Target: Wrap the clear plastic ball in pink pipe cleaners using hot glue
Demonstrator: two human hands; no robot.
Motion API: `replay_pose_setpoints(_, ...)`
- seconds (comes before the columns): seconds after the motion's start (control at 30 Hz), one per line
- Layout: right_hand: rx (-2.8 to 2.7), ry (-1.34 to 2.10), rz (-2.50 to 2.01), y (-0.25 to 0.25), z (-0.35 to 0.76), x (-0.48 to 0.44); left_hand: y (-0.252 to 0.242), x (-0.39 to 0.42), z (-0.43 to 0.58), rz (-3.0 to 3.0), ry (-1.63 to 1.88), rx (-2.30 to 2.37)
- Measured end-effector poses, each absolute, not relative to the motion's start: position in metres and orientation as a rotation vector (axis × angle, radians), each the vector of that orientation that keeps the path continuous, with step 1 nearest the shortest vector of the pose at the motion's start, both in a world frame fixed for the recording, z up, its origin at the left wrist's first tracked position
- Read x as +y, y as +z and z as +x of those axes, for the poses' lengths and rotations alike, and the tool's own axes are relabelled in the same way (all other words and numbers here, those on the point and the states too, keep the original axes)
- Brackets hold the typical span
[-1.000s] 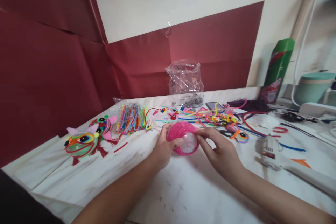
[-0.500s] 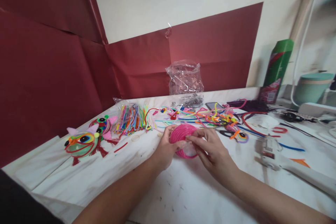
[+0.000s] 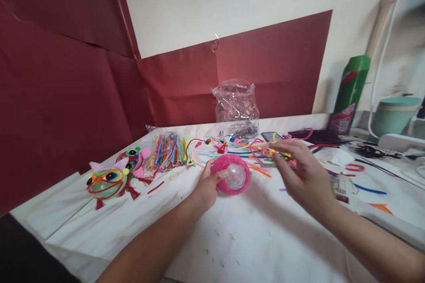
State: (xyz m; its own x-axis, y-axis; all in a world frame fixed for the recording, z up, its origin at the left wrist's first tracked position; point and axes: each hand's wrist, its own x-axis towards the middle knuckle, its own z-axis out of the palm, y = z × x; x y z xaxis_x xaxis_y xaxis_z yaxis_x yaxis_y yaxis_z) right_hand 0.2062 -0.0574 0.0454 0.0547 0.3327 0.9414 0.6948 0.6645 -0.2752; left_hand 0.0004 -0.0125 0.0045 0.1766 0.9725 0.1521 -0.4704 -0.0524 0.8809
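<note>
My left hand is closed on a clear plastic ball wound with rings of pink pipe cleaner. Its thumb lies across the front of the pink rings, and a bare clear patch faces me. My right hand is off the ball, raised to its right with thumb and fingers apart. Nothing shows between those fingers. Beyond them lies a tangle of coloured pipe cleaners. A white glue gun lies on the table, partly hidden behind my right wrist.
On the left stand two decorated animal heads with tassels. A bundle of pipe cleaners lies behind them. A clear plastic bag stands at the back. To the right are a green can, a mint cup and cables.
My right hand has let go of the ball and moved right, its fingers spreading. My left hand still holds the ball, whose clear patch now shows more fully.
</note>
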Motion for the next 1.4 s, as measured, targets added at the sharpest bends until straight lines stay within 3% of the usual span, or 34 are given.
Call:
replay_pose_setpoints(0.3,-1.321,-0.488,-1.371,0.080,0.304,-0.097,0.007,-0.002,-0.006,1.017,1.349,0.726)
replay_pose_setpoints(0.5,-1.498,-0.375,-1.856,0.035,0.367,-0.128,0.006,0.010,-0.008,1.090,1.409,0.673)
replay_pose_setpoints(0.8,-1.876,-0.132,-2.254,-0.024,0.355,-0.105,-0.006,0.029,-0.007,1.137,1.509,0.700)
replay_pose_setpoints(1.4,-1.541,-0.444,-2.034,-0.029,0.352,-0.117,-0.014,0.029,-0.008,1.232,1.546,0.769)
